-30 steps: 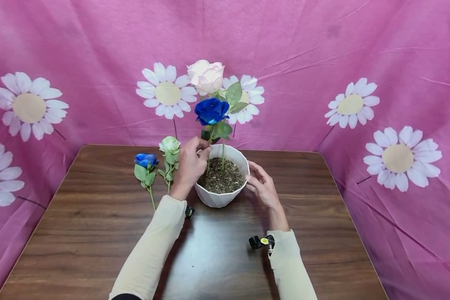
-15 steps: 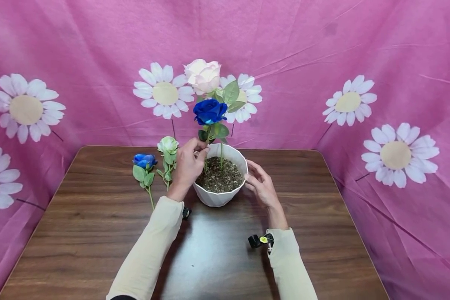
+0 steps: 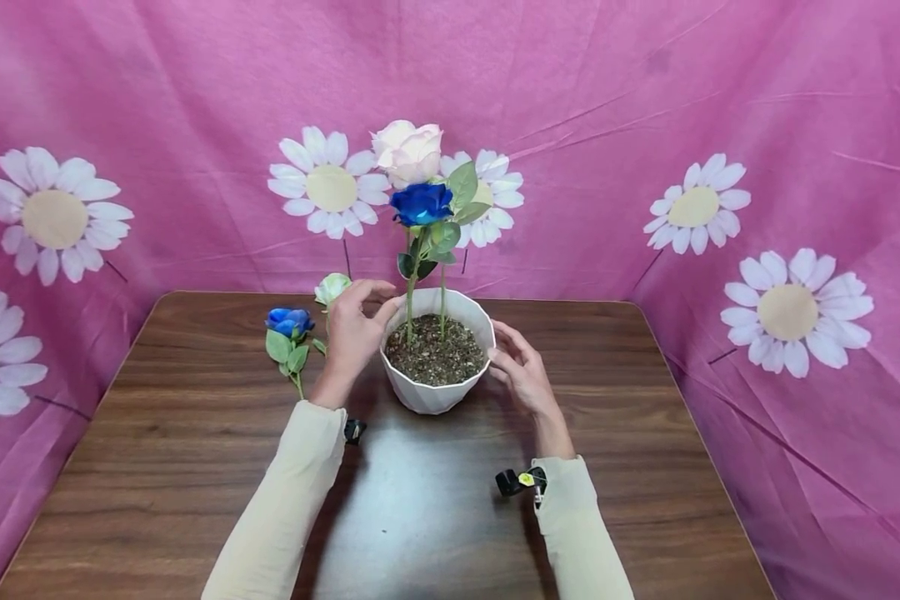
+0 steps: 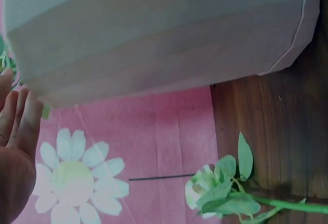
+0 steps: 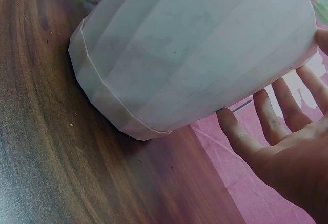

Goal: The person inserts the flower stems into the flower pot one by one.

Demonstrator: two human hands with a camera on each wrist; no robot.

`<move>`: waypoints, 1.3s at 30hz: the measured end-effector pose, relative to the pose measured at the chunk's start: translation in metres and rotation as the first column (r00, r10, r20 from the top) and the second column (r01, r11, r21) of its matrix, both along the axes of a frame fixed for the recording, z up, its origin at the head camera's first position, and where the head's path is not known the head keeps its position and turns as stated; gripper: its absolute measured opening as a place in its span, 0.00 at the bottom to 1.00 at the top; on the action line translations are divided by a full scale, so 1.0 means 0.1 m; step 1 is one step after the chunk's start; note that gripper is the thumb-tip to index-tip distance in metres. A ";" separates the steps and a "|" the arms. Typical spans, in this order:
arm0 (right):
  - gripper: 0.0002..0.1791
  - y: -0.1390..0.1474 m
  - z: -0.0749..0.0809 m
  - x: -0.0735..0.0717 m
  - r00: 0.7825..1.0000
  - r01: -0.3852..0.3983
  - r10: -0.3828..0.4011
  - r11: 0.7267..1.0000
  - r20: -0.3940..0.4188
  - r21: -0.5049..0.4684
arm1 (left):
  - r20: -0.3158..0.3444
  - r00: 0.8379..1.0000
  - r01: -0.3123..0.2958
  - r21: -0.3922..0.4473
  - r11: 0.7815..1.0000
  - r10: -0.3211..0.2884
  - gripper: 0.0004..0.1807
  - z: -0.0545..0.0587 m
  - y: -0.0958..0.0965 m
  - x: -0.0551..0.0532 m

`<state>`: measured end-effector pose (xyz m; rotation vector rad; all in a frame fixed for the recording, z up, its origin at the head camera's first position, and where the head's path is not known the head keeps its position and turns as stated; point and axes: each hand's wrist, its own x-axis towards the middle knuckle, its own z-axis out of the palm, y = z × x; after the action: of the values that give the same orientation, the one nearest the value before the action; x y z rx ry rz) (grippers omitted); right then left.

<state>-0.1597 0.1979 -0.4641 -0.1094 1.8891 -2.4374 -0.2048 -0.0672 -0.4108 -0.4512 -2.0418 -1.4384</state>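
A white faceted pot (image 3: 433, 397) holds dark soil (image 3: 446, 354). In it stand a blue rose (image 3: 422, 205) and, slightly behind, a taller pale pink rose (image 3: 407, 154), both upright. My left hand (image 3: 354, 329) is at the pot's left rim, apart from the blue rose's stem, with nothing between thumb and fingers; whether it touches the rim is unclear. On the other side, my right hand (image 3: 527, 373) rests spread fingertips against the pot wall, thumb near the rim. The right wrist view shows these fingers (image 5: 266, 116) nearly straight along the white wall.
Left of the pot, another blue rose (image 3: 290, 322) and a pale green rose (image 3: 332, 288) lie on the wooden table (image 3: 195, 467); my left hand partly covers the green one. A pink cloth (image 3: 570, 83) printed with daisies surrounds the table's back and sides.
My left hand has let go of the potted blue rose's stem and moved a little left and down. That rose now stands by itself, its bloom slightly higher. My right hand has stayed at the pot.
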 end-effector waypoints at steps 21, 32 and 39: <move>0.31 0.01 -0.02 -0.02 1.000 -0.001 0.001 1.000 0.012 -0.005 | 0.357 0.930 -0.142 0.135 0.981 0.086 0.12 -0.15 -0.82 0.18; 0.31 0.00 0.01 0.01 1.000 0.002 -0.002 1.000 0.012 -0.016 | 0.581 0.813 -0.156 0.282 0.947 -0.039 0.16 -0.36 -1.14 0.31; 0.31 -0.01 -0.02 -0.01 1.000 0.005 -0.005 1.000 0.011 -0.011 | 0.691 0.723 -0.209 0.190 0.959 0.021 0.17 -0.60 -1.28 0.44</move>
<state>-0.1612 0.1974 -0.4661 -0.0916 1.8738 -2.4475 -0.1611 -0.1950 -0.4704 0.3923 -2.3079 -1.9516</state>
